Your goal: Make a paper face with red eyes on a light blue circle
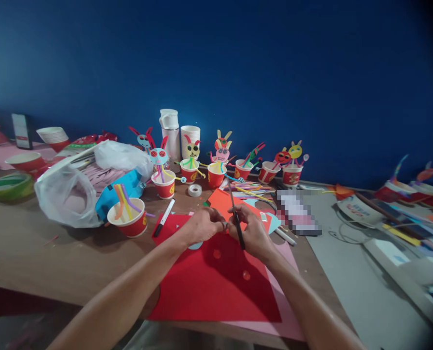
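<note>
The brown wooden table (37, 257) carries a red paper sheet (209, 287) right under my left hand (201, 226), a black marker (164, 218) just to its left, a tape roll (195, 190) beyond it, and paper cups (216, 175) lined up farther back.

Both hands meet over a red paper sheet (209, 287) lying on a pink sheet (287, 323) on the table (56, 253). The right hand (251, 232) grips scissors (235, 214), blades pointing away. The left hand (203, 224), fingers curled, touches it; whatever it pinches is too small to tell. Left of the hands: a marker (164, 218) and a red cup (130, 224) with straws. Behind: a tape roll (195, 190).
</note>
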Action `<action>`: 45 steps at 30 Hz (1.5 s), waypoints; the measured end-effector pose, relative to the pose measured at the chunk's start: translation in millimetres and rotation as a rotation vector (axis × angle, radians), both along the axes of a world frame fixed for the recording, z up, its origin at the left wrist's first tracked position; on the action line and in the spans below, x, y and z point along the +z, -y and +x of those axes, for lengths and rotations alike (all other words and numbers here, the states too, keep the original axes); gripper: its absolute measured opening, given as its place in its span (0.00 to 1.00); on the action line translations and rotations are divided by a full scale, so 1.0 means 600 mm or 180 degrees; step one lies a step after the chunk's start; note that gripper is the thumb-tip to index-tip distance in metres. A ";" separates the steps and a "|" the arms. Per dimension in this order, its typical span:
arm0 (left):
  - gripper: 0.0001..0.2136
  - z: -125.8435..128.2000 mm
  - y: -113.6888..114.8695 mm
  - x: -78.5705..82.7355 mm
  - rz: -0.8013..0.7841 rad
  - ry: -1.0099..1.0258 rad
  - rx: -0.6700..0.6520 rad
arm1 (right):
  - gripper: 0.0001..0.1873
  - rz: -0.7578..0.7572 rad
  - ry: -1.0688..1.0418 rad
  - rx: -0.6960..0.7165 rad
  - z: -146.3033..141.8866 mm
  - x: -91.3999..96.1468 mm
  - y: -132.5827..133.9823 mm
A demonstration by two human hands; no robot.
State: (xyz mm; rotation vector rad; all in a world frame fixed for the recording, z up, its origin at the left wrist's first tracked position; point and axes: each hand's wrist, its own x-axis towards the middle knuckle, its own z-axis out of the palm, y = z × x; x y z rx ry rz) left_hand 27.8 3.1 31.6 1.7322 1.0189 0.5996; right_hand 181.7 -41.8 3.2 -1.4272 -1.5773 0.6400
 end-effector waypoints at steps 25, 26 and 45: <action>0.08 0.030 0.014 -0.028 -0.0769 0.1740 0.0615 | 0.16 0.0190 -0.1702 -0.0291 -0.025 0.001 0.000; 0.07 0.030 0.014 -0.028 -0.0731 0.1726 0.0640 | 0.17 0.0154 -0.1738 -0.0250 -0.025 0.000 -0.001; 0.04 -0.008 -0.012 0.008 -0.0570 0.2055 0.0909 | 0.13 -0.0635 -0.0722 0.0772 -0.022 0.000 0.008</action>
